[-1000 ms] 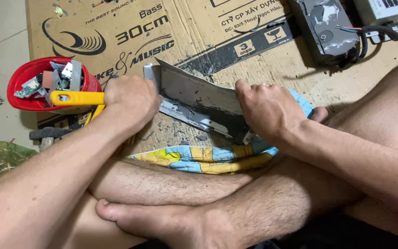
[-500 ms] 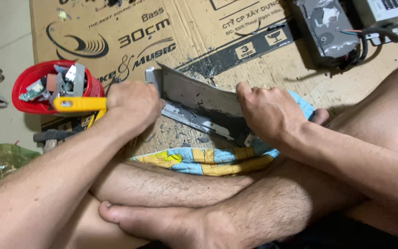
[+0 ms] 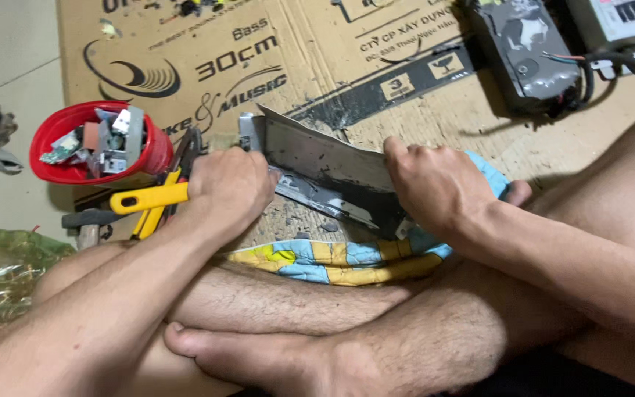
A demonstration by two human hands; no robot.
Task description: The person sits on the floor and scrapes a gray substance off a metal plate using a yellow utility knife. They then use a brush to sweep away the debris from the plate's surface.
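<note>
A bent grey sheet-metal cover stands tilted on flattened cardboard in front of my crossed legs. My left hand is closed around a yellow-handled tool, its working end hidden at the cover's left end. My right hand grips the cover's right edge from above. A patterned blue and yellow cloth lies under the cover, against my shin.
A red bowl with several small electronic parts sits at the left, with pliers beside it. A dark metal box with wires lies at the top right. A green plastic bag is at the lower left.
The view has shifted slightly, so everything sits a little further right. Both hands keep their hold on the tool and the cover.
</note>
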